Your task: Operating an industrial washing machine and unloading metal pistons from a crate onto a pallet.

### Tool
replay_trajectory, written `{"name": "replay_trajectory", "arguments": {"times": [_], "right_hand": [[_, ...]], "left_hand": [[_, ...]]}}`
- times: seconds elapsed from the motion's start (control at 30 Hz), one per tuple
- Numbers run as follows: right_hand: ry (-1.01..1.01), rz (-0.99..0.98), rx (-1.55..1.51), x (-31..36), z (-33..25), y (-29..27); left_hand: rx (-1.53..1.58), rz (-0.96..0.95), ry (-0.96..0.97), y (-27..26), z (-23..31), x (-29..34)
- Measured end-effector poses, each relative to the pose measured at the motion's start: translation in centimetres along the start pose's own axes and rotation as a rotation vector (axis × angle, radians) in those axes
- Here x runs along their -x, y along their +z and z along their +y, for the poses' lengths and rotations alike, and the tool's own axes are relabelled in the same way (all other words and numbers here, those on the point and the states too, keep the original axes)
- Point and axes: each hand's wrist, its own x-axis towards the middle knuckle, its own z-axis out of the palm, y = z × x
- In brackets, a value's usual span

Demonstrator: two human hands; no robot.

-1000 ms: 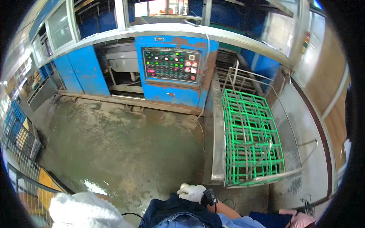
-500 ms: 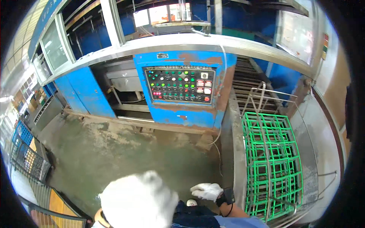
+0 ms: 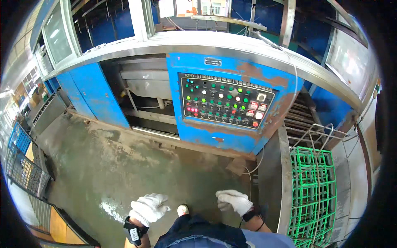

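Note:
Both hands wear white knit gloves and hang in front of my body above the wet floor. My left hand (image 3: 149,208) has its fingers apart and bent loosely, with nothing in them. To the right, my right hand (image 3: 234,201) also looks empty, its fingers loosely curled. Neither hand touches anything. Ahead stands a blue control cabinet (image 3: 240,142), rusty at its edges, with a black control panel (image 3: 215,99) of buttons, switches and lit lamps. My right hand is nearest to a metal ledge beside a green wire rack (image 3: 314,190).
The green rack stands in a metal-walled bay at right, near a slatted conveyor (image 3: 304,111). A thin cable (image 3: 262,159) hangs down the cabinet to the floor (image 3: 111,165). Dark crates (image 3: 27,171) and a wooden-based wire frame (image 3: 62,227) stand at left. A white shoe (image 3: 182,210) shows below.
My left hand has dropped from close to the camera and now shows whole. The view has turned and shifted, so the control panel appears nearer and further right.

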Motion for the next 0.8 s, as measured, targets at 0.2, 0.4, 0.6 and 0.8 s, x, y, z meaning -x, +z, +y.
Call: {"name": "replay_trajectory", "arguments": {"times": [0.2,0.4,0.6,0.8], "right_hand": [[-0.424,-0.079,-0.166,-9.6,-9.2,6.2],[-0.447,-0.027,-0.634,-16.2,-16.7,5.5],[-0.458,-0.150,-0.774,-24.5,-21.0,-0.9],[-0.384,-0.241,-0.737,-31.1,-26.2,-3.0]], "left_hand": [[0.112,0.125,0.070,-3.8,-5.4,-8.0],[0.338,0.253,0.016,-2.4,-8.7,-16.8],[0.131,0.453,0.185,-2.3,-8.1,-27.0],[0.007,0.401,0.233,-5.7,-5.6,-37.8]]}}
